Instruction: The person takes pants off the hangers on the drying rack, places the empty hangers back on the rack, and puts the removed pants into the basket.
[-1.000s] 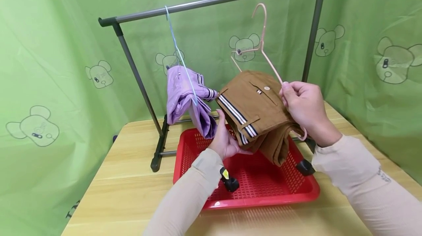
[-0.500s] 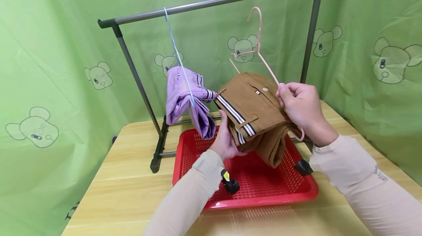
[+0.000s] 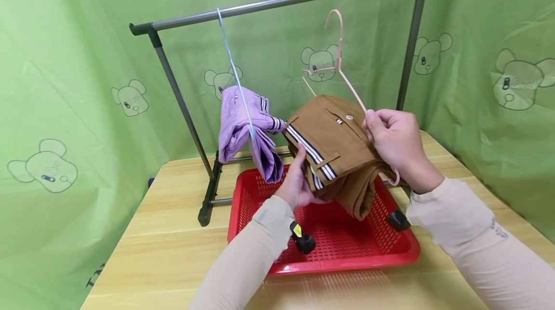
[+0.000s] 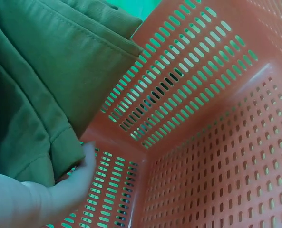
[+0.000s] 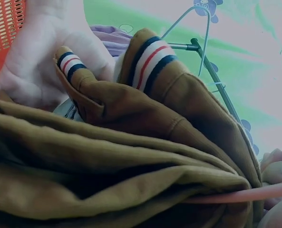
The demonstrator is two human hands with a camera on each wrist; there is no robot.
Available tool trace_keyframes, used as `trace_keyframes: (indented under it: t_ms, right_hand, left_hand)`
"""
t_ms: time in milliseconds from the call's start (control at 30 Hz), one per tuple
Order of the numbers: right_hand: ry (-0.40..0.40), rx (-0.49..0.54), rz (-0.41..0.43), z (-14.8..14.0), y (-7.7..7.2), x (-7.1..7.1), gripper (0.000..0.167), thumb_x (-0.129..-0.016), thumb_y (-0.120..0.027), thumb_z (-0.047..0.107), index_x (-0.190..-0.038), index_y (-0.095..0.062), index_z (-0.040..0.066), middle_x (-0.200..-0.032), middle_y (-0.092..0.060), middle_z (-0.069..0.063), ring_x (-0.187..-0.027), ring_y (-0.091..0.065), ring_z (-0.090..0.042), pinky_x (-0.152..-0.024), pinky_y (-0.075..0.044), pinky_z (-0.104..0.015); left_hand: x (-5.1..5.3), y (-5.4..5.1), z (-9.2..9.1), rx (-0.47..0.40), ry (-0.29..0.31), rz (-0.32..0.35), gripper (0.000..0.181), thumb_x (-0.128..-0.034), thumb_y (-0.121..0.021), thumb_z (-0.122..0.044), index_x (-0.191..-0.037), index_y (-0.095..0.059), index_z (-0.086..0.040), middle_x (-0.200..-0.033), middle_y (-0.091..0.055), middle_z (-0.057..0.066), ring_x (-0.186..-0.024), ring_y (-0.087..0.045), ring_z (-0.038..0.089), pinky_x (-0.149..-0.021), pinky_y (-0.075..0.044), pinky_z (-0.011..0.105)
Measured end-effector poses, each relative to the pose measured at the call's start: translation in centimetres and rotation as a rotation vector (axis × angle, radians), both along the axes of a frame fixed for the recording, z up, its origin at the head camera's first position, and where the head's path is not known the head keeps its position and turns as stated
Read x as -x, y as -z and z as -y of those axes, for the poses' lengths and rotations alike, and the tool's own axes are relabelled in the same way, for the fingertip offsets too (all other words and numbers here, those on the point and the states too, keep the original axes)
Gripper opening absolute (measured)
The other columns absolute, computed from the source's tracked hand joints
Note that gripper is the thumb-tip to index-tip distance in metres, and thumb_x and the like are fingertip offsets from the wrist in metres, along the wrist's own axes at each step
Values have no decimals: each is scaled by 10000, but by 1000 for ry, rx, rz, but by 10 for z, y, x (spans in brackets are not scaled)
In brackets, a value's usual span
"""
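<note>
Green curtain (image 3: 86,151), printed with bear heads, fills the background and is cut off by the frame edges. Before it lies the wood-grained worktop (image 3: 160,238), its near edge out of frame. A grey garment rack (image 3: 295,0) stands on this; its right foot is largely hidden. The red basket (image 3: 342,264) sits in front, its far rim partly covered by cloth. Brown trousers (image 3: 338,141), folded, hang over the lower bar of a pink hanger (image 3: 341,45) — held above the basket, the bar mostly concealed in the fold. Lilac trousers (image 3: 243,117) hang from the rack on a blue hanger (image 3: 230,57), seen nearly edge-on. Of the hands, the right hand (image 3: 399,139) pinches the pink hanger's sloping arm; its outer fingers are hard to make out. The left hand (image 3: 297,185) grasps the brown trousers at the striped waistband — thumb against the edge, fingers below, mostly hidden. A pale button (image 3: 349,117) marks the pocket, too small to read.
</note>
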State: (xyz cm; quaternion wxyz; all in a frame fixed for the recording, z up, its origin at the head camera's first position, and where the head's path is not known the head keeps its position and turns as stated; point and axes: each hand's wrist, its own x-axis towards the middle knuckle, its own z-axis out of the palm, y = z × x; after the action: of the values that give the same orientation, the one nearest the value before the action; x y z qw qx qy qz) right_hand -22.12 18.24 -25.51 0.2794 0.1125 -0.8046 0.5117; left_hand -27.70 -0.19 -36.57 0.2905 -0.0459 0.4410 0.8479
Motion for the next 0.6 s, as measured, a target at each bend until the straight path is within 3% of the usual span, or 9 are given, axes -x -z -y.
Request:
trace_keyframes:
  t_ms: [167,300,433,600]
  right_hand:
    - [-4,1,-1,0,-1,-1,366,-1018,-498,194,-831,-649,-82,-549,-540,65,-509,-457,-69,-484,-362,-200]
    - [-6,2,-4,0,-1,-2,365,-1019,-496,190,-827,-647,-82,-547,-537,65,-511,-456,-71,-485,-358,-202]
    - [-1,0,2,-1,-1,-2,363,-1019,-496,189,-835,-648,-85,-551,-542,66,-510,-459,-66,-487,-363,-201]
    - [16,-10,14,-3,2,-1,347,-1018,-492,178,-846,-654,-77,-551,-547,77,-509,-464,-61,-506,-365,-203]
  left_hand:
    - [-2,1,-3,64,3,9,723,-786,-559,-761,-1172,-622,-153,-1164,-656,68,-1147,-549,299,-1016,-299,576]
    - [-2,3,-5,96,5,3,642,-805,-563,-738,-1068,-641,-158,-1018,-671,28,-1024,-589,241,-938,-364,475]
    - [-1,2,-6,56,-20,-3,573,-830,-587,-687,-1033,-640,-154,-972,-674,9,-950,-610,199,-904,-412,425]
    - [-2,-2,-6,-49,-69,-6,528,-875,-585,-619,-1045,-623,-120,-972,-674,20,-924,-630,172,-998,-421,414]
